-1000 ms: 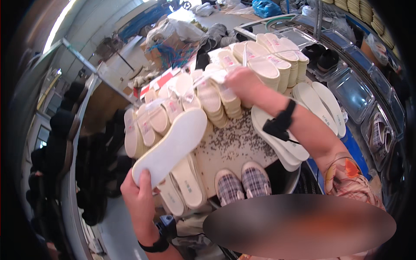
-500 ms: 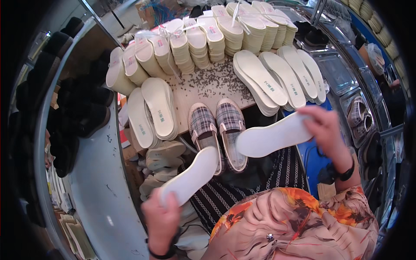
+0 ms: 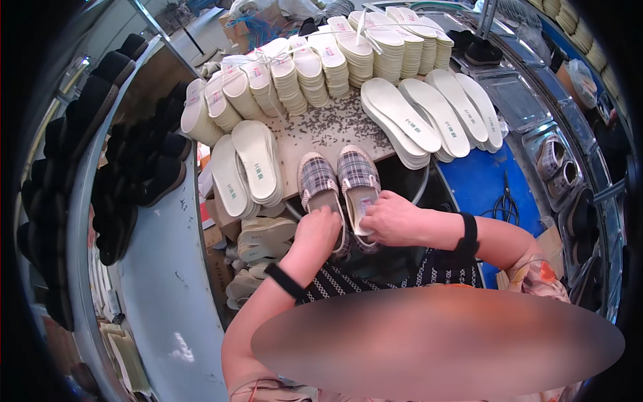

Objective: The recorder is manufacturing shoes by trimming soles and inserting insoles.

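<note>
Two plaid slip-on shoes stand side by side at the near edge of the workbench, toes pointing away: a left shoe point(image 3: 317, 175) and a right shoe point(image 3: 358, 167). My left hand point(image 3: 317, 234) reaches into the left shoe's opening, fingers curled down on an insole point(image 3: 324, 199) whose rear part it hides. Over the right shoe's heel, my right hand point(image 3: 392, 218) is closed on a pale insole point(image 3: 364, 203) lying inside that shoe. Both hands' fingertips are partly hidden.
Bundled insole stacks point(image 3: 305, 70) line the bench's point(image 3: 301, 151) back, with small dark bits scattered before them. Loose insoles lie at left point(image 3: 256, 164) and right point(image 3: 408, 120). Black shoes point(image 3: 164, 181) fill the left rack; a cable point(image 3: 506, 204) lies on a blue surface.
Both hands have come inward to the shoes. The two white insoles, held out in the air before, are now inside the shoes, one in each.
</note>
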Demonstrator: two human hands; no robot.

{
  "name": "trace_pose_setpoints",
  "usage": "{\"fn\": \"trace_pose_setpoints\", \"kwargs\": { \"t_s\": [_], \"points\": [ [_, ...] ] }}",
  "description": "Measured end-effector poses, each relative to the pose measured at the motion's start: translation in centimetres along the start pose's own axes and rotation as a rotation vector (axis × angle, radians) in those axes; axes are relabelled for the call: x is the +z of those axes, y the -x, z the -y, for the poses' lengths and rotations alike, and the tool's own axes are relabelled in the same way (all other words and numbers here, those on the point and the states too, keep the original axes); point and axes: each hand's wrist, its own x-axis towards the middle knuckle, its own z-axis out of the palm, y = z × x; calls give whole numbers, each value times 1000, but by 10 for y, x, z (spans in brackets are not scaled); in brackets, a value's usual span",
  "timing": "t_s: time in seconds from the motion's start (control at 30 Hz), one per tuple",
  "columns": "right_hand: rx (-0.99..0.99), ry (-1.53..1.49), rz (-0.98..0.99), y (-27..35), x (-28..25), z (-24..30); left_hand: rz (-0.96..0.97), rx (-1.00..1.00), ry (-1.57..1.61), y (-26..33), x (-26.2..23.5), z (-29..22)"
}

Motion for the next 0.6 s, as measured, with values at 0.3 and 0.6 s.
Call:
{"fn": "trace_pose_setpoints", "kwargs": {
  "t_s": [0.3,0.6],
  "points": [
    [-184,-82,158,-43,61,-19,581,-225,1254,-40,-24,30],
    [-308,-498,103,-21,-97,19,-290,-514,726,-10,-2,-20]
  ]
}}
